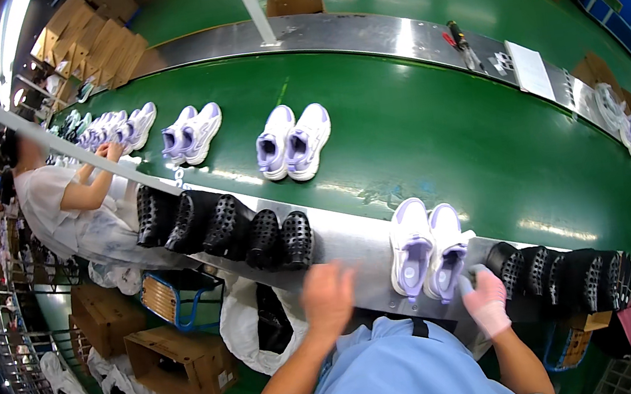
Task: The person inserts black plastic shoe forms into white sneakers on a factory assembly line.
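Your gloved right hand (485, 304) touches the heel of the right shoe in the white-and-lilac sneaker pair (426, 250) at the near edge of the table (354, 244), fingers loosely curled. Your bare left hand (327, 296) hovers spread, empty. Five black shoe lasts (223, 224) line that edge leftward; a white bag (256, 322) below holds another.
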Tool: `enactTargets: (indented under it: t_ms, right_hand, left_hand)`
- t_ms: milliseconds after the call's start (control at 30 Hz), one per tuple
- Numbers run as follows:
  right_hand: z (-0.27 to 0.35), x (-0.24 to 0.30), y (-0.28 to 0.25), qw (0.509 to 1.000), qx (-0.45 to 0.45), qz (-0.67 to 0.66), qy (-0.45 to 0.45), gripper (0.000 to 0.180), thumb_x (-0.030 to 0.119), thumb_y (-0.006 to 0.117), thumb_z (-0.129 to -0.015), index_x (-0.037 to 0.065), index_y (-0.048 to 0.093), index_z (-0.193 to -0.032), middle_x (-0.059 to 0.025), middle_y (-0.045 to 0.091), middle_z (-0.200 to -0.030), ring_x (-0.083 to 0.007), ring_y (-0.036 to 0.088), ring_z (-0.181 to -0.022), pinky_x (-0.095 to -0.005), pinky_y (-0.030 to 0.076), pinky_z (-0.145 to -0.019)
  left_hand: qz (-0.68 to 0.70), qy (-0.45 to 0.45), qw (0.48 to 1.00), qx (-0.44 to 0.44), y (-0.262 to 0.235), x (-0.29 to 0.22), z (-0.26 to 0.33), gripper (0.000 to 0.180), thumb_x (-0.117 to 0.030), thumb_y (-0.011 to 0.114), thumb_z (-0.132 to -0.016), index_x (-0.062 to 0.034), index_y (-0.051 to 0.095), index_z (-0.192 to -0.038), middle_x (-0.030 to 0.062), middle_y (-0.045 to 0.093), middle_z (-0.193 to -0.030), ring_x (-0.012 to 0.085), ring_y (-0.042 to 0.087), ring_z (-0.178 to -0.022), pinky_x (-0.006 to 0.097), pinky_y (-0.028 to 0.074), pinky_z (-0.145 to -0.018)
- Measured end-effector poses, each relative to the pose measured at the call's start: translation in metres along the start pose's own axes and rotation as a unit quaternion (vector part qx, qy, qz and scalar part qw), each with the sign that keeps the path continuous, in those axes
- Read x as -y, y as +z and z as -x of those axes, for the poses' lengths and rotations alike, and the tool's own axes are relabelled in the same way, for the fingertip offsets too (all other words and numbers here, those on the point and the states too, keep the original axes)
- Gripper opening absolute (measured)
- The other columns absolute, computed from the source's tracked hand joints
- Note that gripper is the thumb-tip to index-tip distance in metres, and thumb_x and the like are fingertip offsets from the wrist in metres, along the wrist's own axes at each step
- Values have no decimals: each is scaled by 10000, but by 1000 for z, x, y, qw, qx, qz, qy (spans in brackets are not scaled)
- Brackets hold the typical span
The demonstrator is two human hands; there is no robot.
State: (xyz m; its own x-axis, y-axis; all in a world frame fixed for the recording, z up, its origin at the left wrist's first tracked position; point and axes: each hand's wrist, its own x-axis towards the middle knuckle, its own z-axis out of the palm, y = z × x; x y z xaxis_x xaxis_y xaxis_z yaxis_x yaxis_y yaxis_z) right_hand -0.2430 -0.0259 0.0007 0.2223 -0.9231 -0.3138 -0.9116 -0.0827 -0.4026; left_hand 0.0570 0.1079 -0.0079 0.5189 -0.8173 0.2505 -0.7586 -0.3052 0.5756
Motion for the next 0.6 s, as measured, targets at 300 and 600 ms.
enactTargets:
  t_ms: [300,600]
  right_hand:
    - [16,83,4,971,97,-191,-108,231,143,687,-922,-43,717,-1056,-152,742,-847,-157,696,-744,-319,551,-705]
    - [24,186,2,815,199,-543,-20,431,294,680,-989,-18,623,-1282,-120,719,-1141,-167,688,-1042,-369,565,-891]
  left_hand:
    - [-225,-122,939,-232,-122,117,-64,419,-170,817,-840,19,653,-1176,156,630,-1108,379,569,-1071,466,479,-928]
    - [-25,83,982,-169,-132,-6,-66,423,-186,886,-735,-17,676,-1061,127,660,-1002,326,598,-962,442,486,-841]
